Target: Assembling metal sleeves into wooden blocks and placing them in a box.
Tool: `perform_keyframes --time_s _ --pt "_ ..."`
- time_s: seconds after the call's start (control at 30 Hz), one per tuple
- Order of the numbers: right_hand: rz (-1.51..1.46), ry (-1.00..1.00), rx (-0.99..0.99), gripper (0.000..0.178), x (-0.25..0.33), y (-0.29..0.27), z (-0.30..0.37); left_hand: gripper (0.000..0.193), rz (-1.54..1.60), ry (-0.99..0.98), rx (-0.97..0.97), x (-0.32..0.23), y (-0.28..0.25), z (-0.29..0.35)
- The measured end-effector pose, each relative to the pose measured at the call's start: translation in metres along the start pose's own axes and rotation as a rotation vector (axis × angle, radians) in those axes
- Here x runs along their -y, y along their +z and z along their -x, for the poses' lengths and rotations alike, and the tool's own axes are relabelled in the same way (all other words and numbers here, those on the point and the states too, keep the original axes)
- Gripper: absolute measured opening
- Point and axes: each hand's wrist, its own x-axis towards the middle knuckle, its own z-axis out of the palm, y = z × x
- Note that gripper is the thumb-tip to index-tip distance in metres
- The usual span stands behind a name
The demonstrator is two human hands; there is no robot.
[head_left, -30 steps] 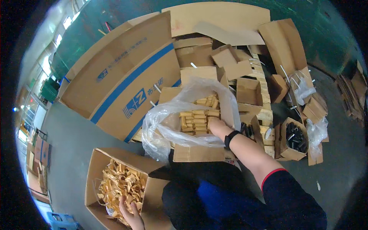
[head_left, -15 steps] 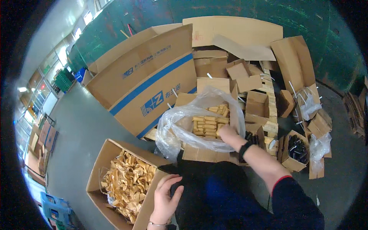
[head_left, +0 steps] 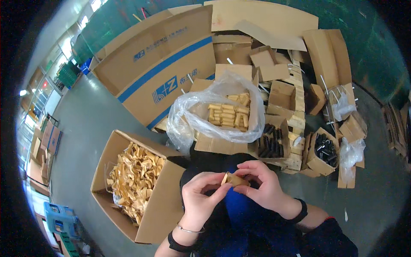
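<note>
Above my lap, both hands hold a small roll wrapped in brown paper (head_left: 234,180). My left hand (head_left: 202,192) pinches the paper at its left end with thumb and fingertips, while my right hand (head_left: 261,185) grips the right end. What lies inside the wrapping is hidden. Beyond them, similar paper-wrapped rolls (head_left: 227,115) lie in rows in a cardboard box lined with a clear plastic bag (head_left: 188,112). To its right is a carton of black cylinders (head_left: 270,143). At my left stands an open box (head_left: 160,205) filled with crumpled brown paper (head_left: 135,175).
A large carton with a blue stripe (head_left: 167,68) stands behind on the left. On the wooden pallet (head_left: 297,107) are several small open boxes. Another box of black parts (head_left: 326,147) and plastic bags (head_left: 352,160) are at the right. A blue crate (head_left: 60,220) sits at lower left.
My right hand has come back from the plastic-lined box with a wrapped roll. My left hand has moved right from beside the paper box and now grips the roll too.
</note>
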Motion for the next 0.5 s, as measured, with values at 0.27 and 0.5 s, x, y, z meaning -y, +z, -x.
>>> perform_keyframes --time_s 0.27,0.5 --pt "0.06 -0.131 0.102 0.042 0.005 -0.005 0.007 0.004 -0.199 0.04 0.017 -0.001 -0.001 0.01" --pt "0.247 -0.227 0.19 0.009 0.013 -0.011 -0.002 0.004 -0.369 0.161 0.199 -0.007 0.001 0.013"
